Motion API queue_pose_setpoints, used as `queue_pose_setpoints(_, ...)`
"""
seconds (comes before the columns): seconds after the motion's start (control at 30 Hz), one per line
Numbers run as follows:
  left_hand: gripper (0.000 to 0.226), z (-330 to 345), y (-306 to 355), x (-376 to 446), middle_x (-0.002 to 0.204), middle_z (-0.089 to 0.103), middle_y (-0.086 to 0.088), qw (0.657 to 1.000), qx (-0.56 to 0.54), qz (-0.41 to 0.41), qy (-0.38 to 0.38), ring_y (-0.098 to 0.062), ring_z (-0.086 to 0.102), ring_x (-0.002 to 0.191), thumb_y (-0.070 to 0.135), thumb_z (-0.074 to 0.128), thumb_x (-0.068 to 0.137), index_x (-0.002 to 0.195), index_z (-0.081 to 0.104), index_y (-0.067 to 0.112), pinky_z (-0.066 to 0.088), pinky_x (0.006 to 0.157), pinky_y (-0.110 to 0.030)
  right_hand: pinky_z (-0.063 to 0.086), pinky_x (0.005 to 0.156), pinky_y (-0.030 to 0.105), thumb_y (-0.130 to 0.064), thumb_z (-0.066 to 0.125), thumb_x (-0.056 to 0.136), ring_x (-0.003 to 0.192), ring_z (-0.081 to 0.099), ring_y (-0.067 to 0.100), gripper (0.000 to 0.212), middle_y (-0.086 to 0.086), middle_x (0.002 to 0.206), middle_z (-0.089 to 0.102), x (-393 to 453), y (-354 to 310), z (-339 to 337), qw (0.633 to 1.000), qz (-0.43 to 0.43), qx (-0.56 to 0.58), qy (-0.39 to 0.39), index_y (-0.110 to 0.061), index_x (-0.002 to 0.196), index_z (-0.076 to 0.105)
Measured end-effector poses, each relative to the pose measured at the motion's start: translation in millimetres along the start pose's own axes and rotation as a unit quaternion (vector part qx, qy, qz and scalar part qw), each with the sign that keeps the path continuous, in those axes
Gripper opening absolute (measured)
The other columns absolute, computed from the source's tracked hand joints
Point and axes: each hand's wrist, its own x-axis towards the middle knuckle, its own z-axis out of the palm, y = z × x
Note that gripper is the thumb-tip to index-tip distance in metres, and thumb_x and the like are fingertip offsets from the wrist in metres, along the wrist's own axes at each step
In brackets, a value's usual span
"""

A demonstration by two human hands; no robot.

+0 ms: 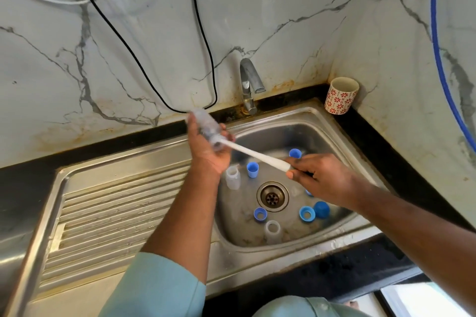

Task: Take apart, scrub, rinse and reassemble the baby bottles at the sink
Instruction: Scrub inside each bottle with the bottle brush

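- The left hand (211, 147) is wrapped round a clear baby bottle (204, 126), held tilted above the sink's left rim, its base toward the marble wall.
- The right hand (319, 177) pinches the end of a white bottle brush (257, 156) between thumb and curled fingers; the brush head sits inside the bottle's mouth, blurred.
- In the sink basin (322, 134), loose parts lie around the drain (272, 196): a clear bottle (233, 177) stands near the left wall and another clear bottle (273, 231) near the front wall.
- Two blue caps (252, 169) stand mouth-up behind the drain — one by the back wall, partly behind the brush.
- Two blue rings (260, 214) lie in front of the drain, one at each side of it, and a darker blue dome cap (322, 209) touches the right-hand ring.
- The tap (249, 85) rises at the back rim; no water can be seen running.
- A cup with red flowers (341, 95) stands in the counter's back right corner.
- The ribbed drainboard (116, 213) stretches left of the basin — bare steel.
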Motion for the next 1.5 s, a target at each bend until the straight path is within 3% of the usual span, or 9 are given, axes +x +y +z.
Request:
queue_pose_setpoints(0.17, 0.064, 1, 6, 4, 0.065, 0.056, -0.005, 0.999, -0.025, 0.028, -0.006, -0.015, 0.046, 0.051, 0.063, 0.056, 0.085, 0.126, 0.054, 0.014, 0.043, 0.058, -0.027, 0.039, 0.046, 0.029, -0.017, 0.059, 0.096, 0.045, 0.042, 0.007, 0.024, -0.019, 0.055, 0.059, -4, -15, 16, 0.979, 0.067, 0.190, -0.004, -0.033, 0.080, 0.069)
queue_pose_setpoints(0.33, 0.062, 4, 5, 3, 0.066, 0.057, -0.004, 0.999, -0.016, 0.037, -0.019, -0.015, 0.049, 0.052, 0.062, 0.058, 0.084, 0.123, 0.054, 0.015, 0.044, 0.060, -0.027, 0.041, 0.048, 0.030, -0.023, 0.059, 0.096, 0.048, 0.044, 0.010, 0.033, -0.002, 0.057, 0.051, 4, -22, 21, 0.964, 0.100, 0.246, 0.008, -0.042, 0.071, 0.068)
queue_pose_setpoints(0.47, 0.063, -2, 15, 8, 0.067, 0.058, -0.004, 0.998, -0.006, 0.060, -0.004, -0.014, 0.049, 0.050, 0.063, 0.060, 0.083, 0.125, 0.055, 0.016, 0.044, 0.055, -0.026, 0.037, 0.044, 0.024, -0.020, 0.060, 0.096, 0.046, 0.042, 0.004, 0.025, 0.001, 0.059, 0.054, 1, -21, 15, 0.978, 0.063, 0.198, 0.016, -0.042, 0.086, 0.066)
queue_pose_setpoints(0.63, 0.073, 9, 11, 15, 0.079, 0.060, -0.007, 0.996, 0.008, 0.092, 0.007, -0.017, 0.057, 0.061, 0.061, 0.068, 0.078, 0.131, 0.052, 0.014, 0.049, 0.060, -0.029, 0.038, 0.047, 0.013, -0.031, 0.046, 0.102, 0.050, 0.044, 0.006, 0.023, -0.003, 0.064, 0.053, 11, -30, 37, 0.981, 0.151, 0.117, 0.013, -0.022, 0.112, 0.064)
queue_pose_setpoints(0.73, 0.083, -5, 9, 19, 0.099, 0.057, -0.011, 0.996, -0.003, 0.088, 0.023, -0.017, 0.057, 0.066, 0.055, 0.079, 0.066, 0.133, 0.047, 0.018, 0.051, 0.061, -0.029, 0.035, 0.045, 0.014, -0.033, 0.041, 0.104, 0.052, 0.041, 0.006, 0.033, -0.005, 0.066, 0.049, 12, -37, 24, 0.983, 0.159, 0.069, -0.061, -0.011, 0.109, 0.065)
queue_pose_setpoints(1.03, 0.072, -28, 22, 28, 0.083, 0.059, -0.008, 0.996, -0.016, 0.076, -0.037, -0.018, 0.058, 0.064, 0.048, 0.075, 0.075, 0.130, 0.048, 0.012, 0.050, 0.067, -0.032, 0.037, 0.042, 0.009, -0.035, 0.044, 0.102, 0.053, 0.046, 0.004, 0.027, -0.005, 0.069, 0.054, 21, -38, -9, 0.973, 0.167, 0.089, -0.128, -0.019, 0.110, 0.065)
queue_pose_setpoints(1.17, 0.087, -20, 22, 29, 0.087, 0.058, -0.010, 0.996, 0.024, 0.066, -0.054, -0.020, 0.057, 0.069, 0.047, 0.081, 0.066, 0.139, 0.044, 0.015, 0.052, 0.067, -0.031, 0.044, 0.050, 0.017, -0.036, 0.045, 0.102, 0.058, 0.051, 0.005, 0.034, -0.007, 0.074, 0.058, 30, -32, -6, 0.978, 0.180, 0.081, -0.070, -0.021, 0.128, 0.061)
queue_pose_setpoints(1.27, 0.098, -24, 21, 27, 0.085, 0.059, -0.009, 0.998, 0.018, 0.047, -0.037, -0.018, 0.057, 0.067, 0.050, 0.082, 0.063, 0.144, 0.041, 0.014, 0.051, 0.064, -0.030, 0.046, 0.054, 0.017, -0.034, 0.042, 0.103, 0.059, 0.050, 0.005, 0.030, -0.003, 0.076, 0.059, 28, -42, 1, 0.976, 0.176, 0.090, -0.087, -0.019, 0.116, 0.064)
queue_pose_setpoints(1.5, 0.077, -33, 14, 26, 0.085, 0.060, -0.011, 0.996, -0.003, 0.004, -0.088, -0.020, 0.058, 0.068, 0.053, 0.072, 0.072, 0.131, 0.045, 0.012, 0.052, 0.068, -0.031, 0.044, 0.051, 0.017, -0.037, 0.043, 0.102, 0.058, 0.048, 0.006, 0.031, -0.002, 0.073, 0.057, 26, -35, 9, 0.970, 0.212, 0.088, -0.077, -0.018, 0.116, 0.064)
